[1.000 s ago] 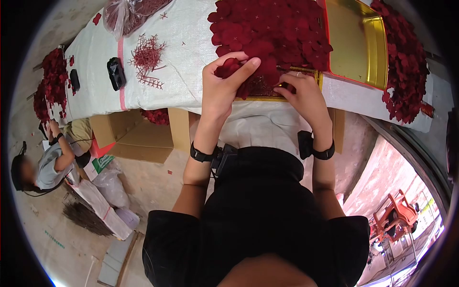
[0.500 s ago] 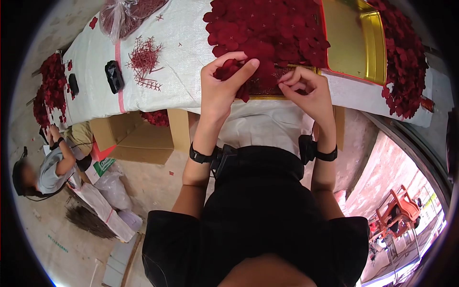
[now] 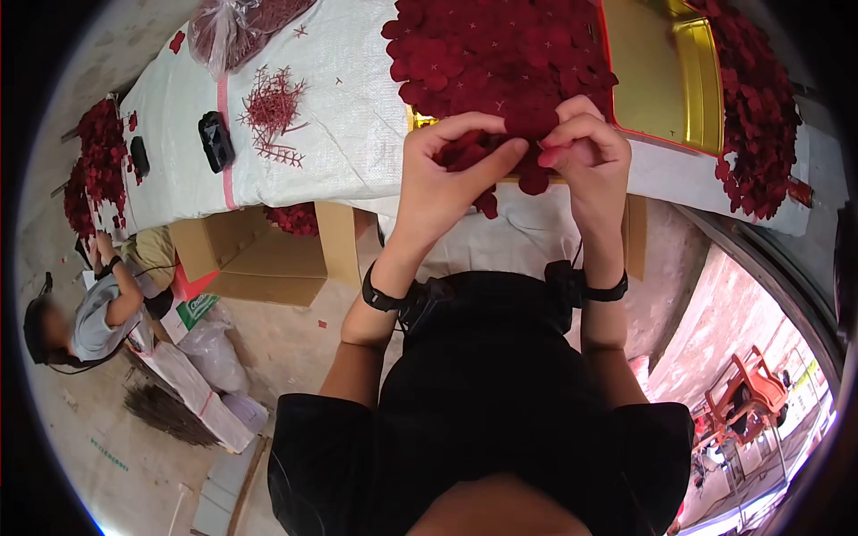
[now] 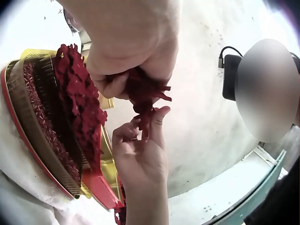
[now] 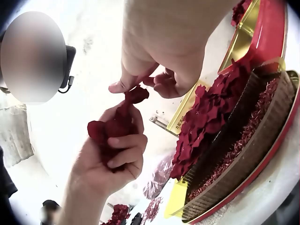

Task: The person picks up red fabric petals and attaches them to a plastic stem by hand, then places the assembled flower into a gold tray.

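My left hand (image 3: 438,183) holds a bunch of dark red fabric petals (image 5: 115,129), its fingers curled round them. Right beside it, my right hand (image 3: 594,156) pinches between thumb and fingertips at a petal (image 5: 137,95) standing out from the bunch; whether a small stem piece is also in that pinch, I cannot tell. Both hands are raised in front of a clear plastic tray (image 5: 206,199) in a red and gold tin. Small red cross-shaped pieces (image 5: 234,161) lie in one side of the tray, and layered red petals (image 3: 500,58) spread beyond it.
A gold-lined tin with a red rim (image 3: 657,71) stands at the right beside another petal heap (image 3: 760,116). Loose cross pieces (image 3: 273,98), a black object (image 3: 215,140) and a plastic bag (image 3: 241,36) lie left. An open carton (image 3: 268,255) sits below; another person (image 3: 98,308) works far left.
My right hand has risen from the tray to the petals in my left hand. The left hand has shifted slightly right, and the petals have come up between both hands.
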Motion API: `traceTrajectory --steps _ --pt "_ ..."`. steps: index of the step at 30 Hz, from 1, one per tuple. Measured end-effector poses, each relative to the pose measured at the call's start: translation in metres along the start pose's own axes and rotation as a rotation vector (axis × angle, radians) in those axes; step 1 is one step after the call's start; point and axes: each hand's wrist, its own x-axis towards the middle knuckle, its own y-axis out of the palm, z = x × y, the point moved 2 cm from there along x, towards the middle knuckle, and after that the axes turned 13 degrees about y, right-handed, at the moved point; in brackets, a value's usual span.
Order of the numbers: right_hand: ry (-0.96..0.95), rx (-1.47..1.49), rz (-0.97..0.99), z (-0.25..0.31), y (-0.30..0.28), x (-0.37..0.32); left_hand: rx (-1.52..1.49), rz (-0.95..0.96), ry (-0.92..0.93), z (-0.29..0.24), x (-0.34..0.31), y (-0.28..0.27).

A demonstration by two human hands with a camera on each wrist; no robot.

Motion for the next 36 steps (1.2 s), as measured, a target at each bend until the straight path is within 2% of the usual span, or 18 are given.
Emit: traceTrajectory --steps 5,11,14,23,26,29,32,35,36 --pt "0.027 -0.01 -0.058 -0.003 -0.002 -0.005 -0.046 0.017 -0.002 -0.002 -0.006 0.002" --pt "0.045 -0.017 -0.02 -0.001 -0.003 -0.008 -0.039 0.001 0.015 0.001 -0.008 0.003" --pt "0.052 0.013 -0.033 -0.001 -0.001 -0.008 -0.049 0.047 -0.053 -0.002 -0.007 0.002" --pt "0.106 0.157 0.054 -0.001 0.002 -0.005 -0.038 0.069 0.047 0.002 -0.006 0.005" --pt "0.125 0.186 0.124 -0.01 -0.006 -0.01 -0.065 0.089 -0.058 -0.003 -0.007 0.003" --pt "0.085 0.186 0.08 -0.009 -0.003 -0.008 -0.037 0.073 -0.005 -0.002 -0.008 0.005" --pt "0.17 0.183 -0.012 -0.002 0.001 -0.008 -0.006 0.08 0.024 -0.005 -0.008 0.004" --pt "0.266 0.156 0.027 0.007 0.004 -0.006 0.047 0.087 0.129 -0.005 -0.006 0.004" --pt "0.276 0.168 0.037 0.005 0.004 -0.006 0.051 0.088 0.1 -0.007 -0.006 0.004"
